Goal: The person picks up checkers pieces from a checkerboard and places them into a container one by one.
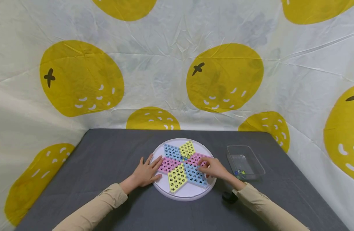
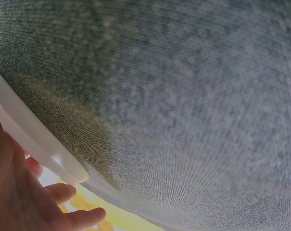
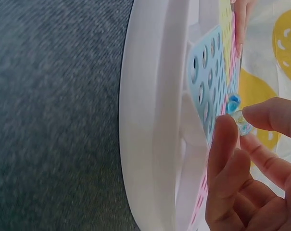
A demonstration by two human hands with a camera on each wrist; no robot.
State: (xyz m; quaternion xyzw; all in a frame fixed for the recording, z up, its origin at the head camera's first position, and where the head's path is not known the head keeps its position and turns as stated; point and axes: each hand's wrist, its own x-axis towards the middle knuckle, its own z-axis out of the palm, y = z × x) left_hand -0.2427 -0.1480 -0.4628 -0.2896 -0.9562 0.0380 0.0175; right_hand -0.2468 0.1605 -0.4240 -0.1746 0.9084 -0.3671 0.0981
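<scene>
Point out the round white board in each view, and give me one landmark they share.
Head: the board sits low in the middle.
Left wrist: its rim slants at lower left, just above the left hand.
Right wrist: it runs top to bottom through the middle, mostly left of the right hand.
Shared landmark: the grey tablecloth.

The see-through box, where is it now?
In the head view, the see-through box sits on the grey table, to the right of the round white board and the right hand.
</scene>
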